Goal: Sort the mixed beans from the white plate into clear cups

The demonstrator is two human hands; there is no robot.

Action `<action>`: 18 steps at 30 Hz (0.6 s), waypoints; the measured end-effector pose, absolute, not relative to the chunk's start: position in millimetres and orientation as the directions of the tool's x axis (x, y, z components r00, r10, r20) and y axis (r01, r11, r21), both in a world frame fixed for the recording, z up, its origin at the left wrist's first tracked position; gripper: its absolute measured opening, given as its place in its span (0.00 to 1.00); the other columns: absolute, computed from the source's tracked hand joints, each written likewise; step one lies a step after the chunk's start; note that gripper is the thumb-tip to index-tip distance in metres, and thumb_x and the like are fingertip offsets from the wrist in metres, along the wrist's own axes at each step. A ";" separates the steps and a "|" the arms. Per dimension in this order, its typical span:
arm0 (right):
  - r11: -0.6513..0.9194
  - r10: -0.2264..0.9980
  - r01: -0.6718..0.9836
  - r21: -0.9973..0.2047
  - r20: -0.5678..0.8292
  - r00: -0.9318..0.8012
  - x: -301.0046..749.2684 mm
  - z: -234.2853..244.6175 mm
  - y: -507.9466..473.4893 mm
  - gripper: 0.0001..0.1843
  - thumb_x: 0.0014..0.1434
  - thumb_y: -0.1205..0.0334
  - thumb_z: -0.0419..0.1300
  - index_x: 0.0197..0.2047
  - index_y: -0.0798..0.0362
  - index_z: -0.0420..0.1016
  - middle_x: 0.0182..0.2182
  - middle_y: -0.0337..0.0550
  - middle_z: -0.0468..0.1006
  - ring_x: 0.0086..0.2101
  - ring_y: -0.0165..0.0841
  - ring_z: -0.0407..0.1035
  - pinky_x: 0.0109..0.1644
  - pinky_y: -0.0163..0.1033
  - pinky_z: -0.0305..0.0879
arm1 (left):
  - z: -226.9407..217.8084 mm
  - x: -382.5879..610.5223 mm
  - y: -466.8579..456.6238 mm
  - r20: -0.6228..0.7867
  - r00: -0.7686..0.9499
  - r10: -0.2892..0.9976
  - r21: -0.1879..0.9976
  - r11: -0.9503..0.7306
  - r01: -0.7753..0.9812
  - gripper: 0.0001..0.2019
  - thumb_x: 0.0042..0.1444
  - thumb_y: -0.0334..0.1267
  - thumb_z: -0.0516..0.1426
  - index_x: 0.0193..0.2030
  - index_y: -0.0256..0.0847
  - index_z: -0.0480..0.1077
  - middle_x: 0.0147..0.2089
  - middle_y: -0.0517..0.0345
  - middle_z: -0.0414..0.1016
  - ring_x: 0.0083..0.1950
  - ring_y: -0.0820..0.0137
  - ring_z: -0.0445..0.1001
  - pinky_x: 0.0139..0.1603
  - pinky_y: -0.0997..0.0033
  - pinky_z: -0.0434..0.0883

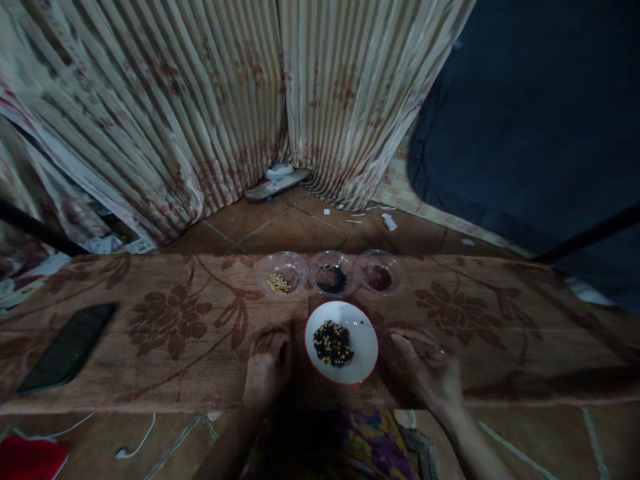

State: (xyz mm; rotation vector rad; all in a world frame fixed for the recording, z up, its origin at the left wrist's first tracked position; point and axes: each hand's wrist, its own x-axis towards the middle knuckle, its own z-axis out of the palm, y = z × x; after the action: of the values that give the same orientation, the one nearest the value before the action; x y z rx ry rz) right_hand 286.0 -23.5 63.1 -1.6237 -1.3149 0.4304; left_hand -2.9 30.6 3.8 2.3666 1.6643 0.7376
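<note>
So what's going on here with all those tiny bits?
Someone's right hand holds a thin utensil, with one end over a white bowl. Inside, a mix of dark and yellowish bits sits toward the left. The left hand is curled on the cloth beside the bowl. Beyond stand three clear cups, holding yellowish, dark and reddish bits.

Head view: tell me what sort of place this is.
Probably a room in a home: striped curtains hang low, and a skateboard lies at their foot on a tiled floor.
</note>
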 end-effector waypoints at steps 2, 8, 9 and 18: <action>0.063 0.833 0.594 -0.802 0.370 0.411 297.5 75.5 -8.4 0.13 0.59 0.51 0.61 0.34 0.50 0.81 0.35 0.48 0.81 0.39 0.39 0.74 0.43 0.45 0.71 | 3.6 -3.3 30.8 0.322 0.263 0.910 0.397 -0.382 0.835 0.05 0.61 0.32 0.51 0.35 0.43 0.67 0.34 0.57 0.74 0.38 0.65 0.72 0.42 0.64 0.66; 0.136 0.709 0.597 -0.790 0.499 0.499 332.9 93.8 44.8 0.16 0.58 0.50 0.60 0.34 0.55 0.79 0.35 0.50 0.81 0.37 0.39 0.75 0.40 0.44 0.72 | 3.0 -5.1 32.2 0.360 0.275 0.891 0.395 -0.413 0.821 0.06 0.61 0.33 0.50 0.35 0.44 0.67 0.32 0.58 0.74 0.36 0.65 0.73 0.38 0.65 0.67; 0.134 0.718 0.587 -0.799 0.486 0.499 335.1 92.8 49.3 0.16 0.58 0.50 0.60 0.35 0.55 0.79 0.35 0.50 0.81 0.36 0.39 0.75 0.40 0.43 0.72 | 2.3 -5.4 32.5 0.366 0.275 0.889 0.396 -0.416 0.818 0.06 0.61 0.33 0.50 0.35 0.44 0.67 0.32 0.58 0.73 0.35 0.65 0.73 0.38 0.65 0.67; 0.054 0.802 0.501 -0.864 0.336 0.493 293.4 67.9 2.1 0.12 0.57 0.52 0.63 0.34 0.53 0.80 0.36 0.48 0.81 0.38 0.38 0.75 0.42 0.42 0.71 | 7.4 -2.3 30.6 0.309 0.269 0.912 0.401 -0.381 0.833 0.06 0.60 0.32 0.51 0.34 0.43 0.67 0.33 0.57 0.73 0.38 0.65 0.72 0.42 0.64 0.67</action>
State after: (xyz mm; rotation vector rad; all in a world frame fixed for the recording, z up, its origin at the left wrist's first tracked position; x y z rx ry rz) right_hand 293.4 2.1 67.9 -1.6004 -1.1497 0.3303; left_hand -2.3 30.6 7.4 2.3715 1.6477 0.7475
